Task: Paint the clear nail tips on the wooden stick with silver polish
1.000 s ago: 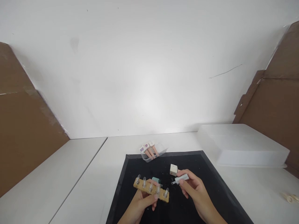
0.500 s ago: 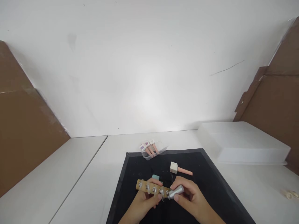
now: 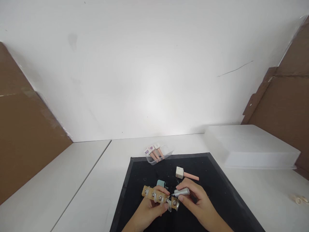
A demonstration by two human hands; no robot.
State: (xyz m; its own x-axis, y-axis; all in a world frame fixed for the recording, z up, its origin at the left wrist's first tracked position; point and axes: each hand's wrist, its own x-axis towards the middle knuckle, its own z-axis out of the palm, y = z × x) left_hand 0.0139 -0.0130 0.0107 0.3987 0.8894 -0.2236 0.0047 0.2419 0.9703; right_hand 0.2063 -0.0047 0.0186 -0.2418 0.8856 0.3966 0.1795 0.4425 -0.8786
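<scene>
My left hand [image 3: 151, 211] is closed around a wooden strip [image 3: 144, 190], which has a row of clear nail tips on round metal studs. The strip slants down toward the right, above the black mat [image 3: 135, 170]. Between the thumb and fingers of my right hand [image 3: 196, 201] is a silver nail polish brush [image 3: 182, 192]. Its thin dark end points left, at the nail tips near the right part of the strip; whether it touches one I cannot tell. Partly hidden behind my left fingers lies a pale teal object [image 3: 161, 184].
A white bottle with a long pink cap [image 3: 179, 172] lies on the mat. Similar bottles rest in a clear tray [image 3: 152, 163] at the mat's far edge. A white plastic box [image 3: 256, 158] stands at the right, with small beige rings [image 3: 298, 200] nearer.
The brush has shifted left and up from the strip's right end, so its dark tip now shows. The strip's right end is uncovered, and the strip has moved slightly right.
</scene>
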